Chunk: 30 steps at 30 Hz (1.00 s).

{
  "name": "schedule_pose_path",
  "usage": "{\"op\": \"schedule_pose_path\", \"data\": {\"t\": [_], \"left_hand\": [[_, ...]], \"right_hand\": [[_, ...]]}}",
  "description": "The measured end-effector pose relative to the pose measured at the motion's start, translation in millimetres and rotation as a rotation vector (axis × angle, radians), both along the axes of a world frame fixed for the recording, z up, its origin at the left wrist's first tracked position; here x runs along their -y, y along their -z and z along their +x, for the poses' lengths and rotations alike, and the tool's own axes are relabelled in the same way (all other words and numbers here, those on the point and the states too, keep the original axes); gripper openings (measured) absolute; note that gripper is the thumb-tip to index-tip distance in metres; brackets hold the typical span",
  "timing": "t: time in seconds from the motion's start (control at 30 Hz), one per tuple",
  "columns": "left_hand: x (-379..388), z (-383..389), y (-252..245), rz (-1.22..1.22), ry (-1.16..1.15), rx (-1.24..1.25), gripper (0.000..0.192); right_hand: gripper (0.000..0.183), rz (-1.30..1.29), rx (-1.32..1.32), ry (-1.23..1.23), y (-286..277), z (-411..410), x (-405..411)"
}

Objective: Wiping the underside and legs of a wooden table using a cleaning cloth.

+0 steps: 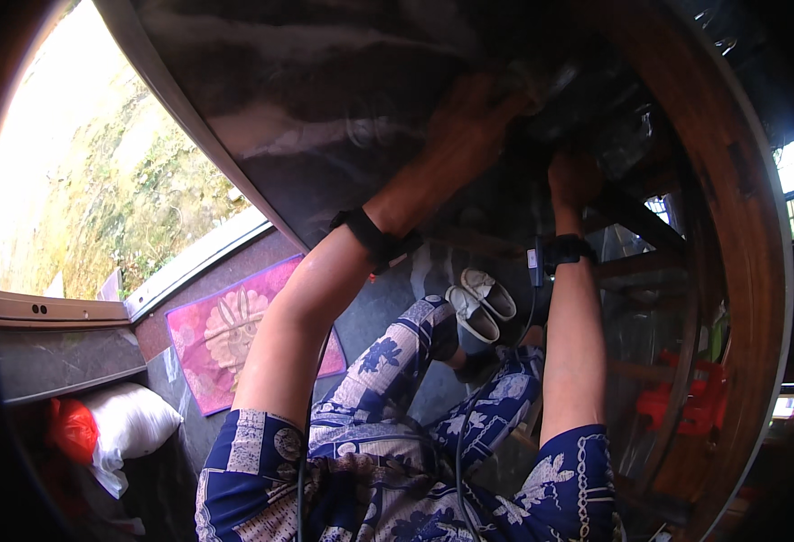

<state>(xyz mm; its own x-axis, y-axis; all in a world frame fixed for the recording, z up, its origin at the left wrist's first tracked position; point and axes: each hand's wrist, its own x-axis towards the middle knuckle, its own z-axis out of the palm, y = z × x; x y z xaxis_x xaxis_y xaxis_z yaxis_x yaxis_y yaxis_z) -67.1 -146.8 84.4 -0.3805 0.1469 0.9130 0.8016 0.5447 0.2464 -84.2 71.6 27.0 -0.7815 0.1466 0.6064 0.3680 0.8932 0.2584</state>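
Both arms reach forward into deep shade, each with a black band at the wrist. My left hand (471, 125) is raised near the dark, glossy marbled panel (288, 88); its fingers are blurred, close to some clear, shiny plastic (573, 95). Lower and to the right is my right hand (575, 177), fingers bent, beside a dark bar (644, 220). Whether either hand holds anything is too dark to tell. A small device with a cable (536, 262) sits by the right wristband.
A pair of pale shoes (482, 305) lies on the grey floor. A pink rabbit mat (217, 339) is by the doorway at left. White and red plastic bags (133, 423) stand lower left. A curved-looking wooden frame (742, 203) and a red plastic object (685, 396) are at right.
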Motion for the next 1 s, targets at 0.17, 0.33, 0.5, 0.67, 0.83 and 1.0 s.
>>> {"op": "schedule_pose_path", "data": {"t": [0.17,0.33,0.5,0.67,0.83,1.0], "left_hand": [[-2,0,5,-0.034,0.006,-0.001,0.053],[-10,2,-18,0.030,-0.026,-0.026,0.045],[-23,-12,-29,0.050,0.008,-0.097,0.046],[-24,-21,-28,0.167,-0.063,-0.088,0.046],[-21,-8,-45,0.059,-0.121,-0.013,0.046],[-20,-12,-68,0.075,-0.172,0.026,0.054]], "right_hand": [[0.026,0.006,0.006,-0.051,-9,4,3],[0.028,-0.021,-0.025,-0.004,-7,3,5],[0.029,-0.196,0.036,0.023,-22,10,14],[0.028,-0.075,-0.035,0.034,1,0,5],[0.028,-0.083,-0.028,-0.038,2,2,0],[0.029,-0.021,-0.114,-0.091,3,-1,-2]]}}
